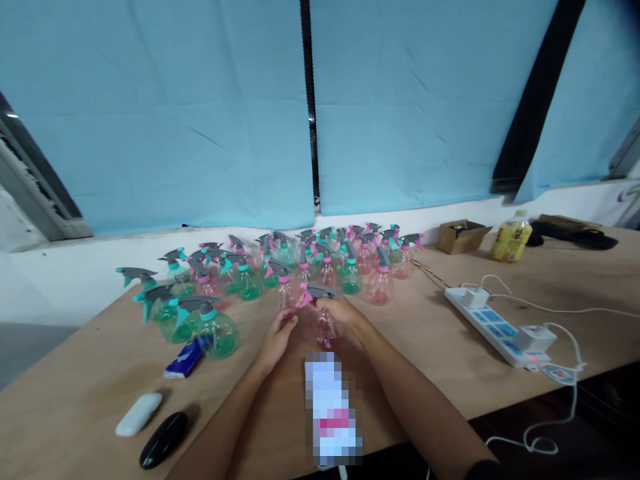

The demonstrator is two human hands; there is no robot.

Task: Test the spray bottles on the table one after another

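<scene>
The right hand (343, 312) grips a pink spray bottle (325, 331) near its neck, at twelve o'clock from the wearer, and the left hand (281, 332) is half-open at the bottle's nine; I'd keep that neck grip firm so the trigger head can't tip. The brown table (400, 327) carries more spray bottles (352, 280) from ten to one, with blue curtains (200, 133) behind.

Light blue sheets (200, 120) hang above a white wall (95, 267) behind a brown table (415, 340).
</scene>
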